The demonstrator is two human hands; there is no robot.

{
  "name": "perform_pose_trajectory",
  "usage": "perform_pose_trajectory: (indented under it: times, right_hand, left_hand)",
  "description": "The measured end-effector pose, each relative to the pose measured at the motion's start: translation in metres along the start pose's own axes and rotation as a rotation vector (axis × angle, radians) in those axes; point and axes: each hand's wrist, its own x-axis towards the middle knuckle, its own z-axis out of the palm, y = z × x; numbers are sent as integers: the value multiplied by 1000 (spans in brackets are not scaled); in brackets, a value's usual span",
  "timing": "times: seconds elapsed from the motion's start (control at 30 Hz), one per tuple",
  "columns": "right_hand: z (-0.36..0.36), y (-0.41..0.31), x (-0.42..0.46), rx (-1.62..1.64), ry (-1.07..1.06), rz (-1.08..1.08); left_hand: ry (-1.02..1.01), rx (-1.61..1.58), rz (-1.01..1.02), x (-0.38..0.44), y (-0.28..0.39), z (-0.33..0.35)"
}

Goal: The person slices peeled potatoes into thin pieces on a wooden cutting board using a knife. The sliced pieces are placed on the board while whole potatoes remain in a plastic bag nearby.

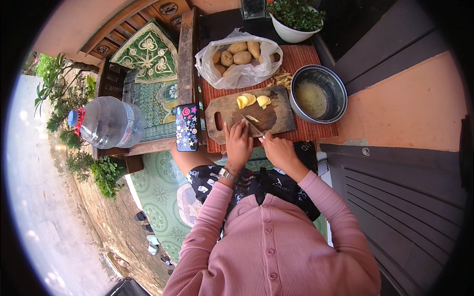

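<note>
My right hand [279,150] grips a knife [255,128], its blade angled up and left across the wooden cutting board [216,107]. My left hand [237,144] rests on the board's near edge, fingertips beside the blade's tip; whether anything lies under those fingers is hidden. Just beyond the blade lies a thin pale strip [252,118]. Farther up the board sit a fanned row of peeled potato slices [246,100] and a smaller stack of slices [263,101].
Behind the board stands a plastic bag [244,79] of whole potatoes [242,58]. Peelings [282,78] lie beside a metal pot [340,85] holding cloudy liquid. A patterned phone [187,127] rests on the bench arm at left, near a large water bottle [107,122]. A potted plant [294,27] stands behind.
</note>
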Motion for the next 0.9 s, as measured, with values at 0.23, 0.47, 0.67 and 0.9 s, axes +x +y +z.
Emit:
perform_pose_trajectory:
  times: [0.23, 0.47, 0.67, 0.9]
  right_hand:
    - [2, -3, 0, -45, 21, -7]
    - [12, -1, -1, -71, 89, -28]
    - [18, 0, 2, -106, 113, -48]
    - [22, 4, 8, -85, 104, -63]
  left_hand:
    - [2, -7, -5, 0, 0, 0]
    - [-3, -18, 0, 1, 0, -1]
    - [3, -21, -3, 0, -1, 0]
    - [-4, -40, -13, 1, -1, 0]
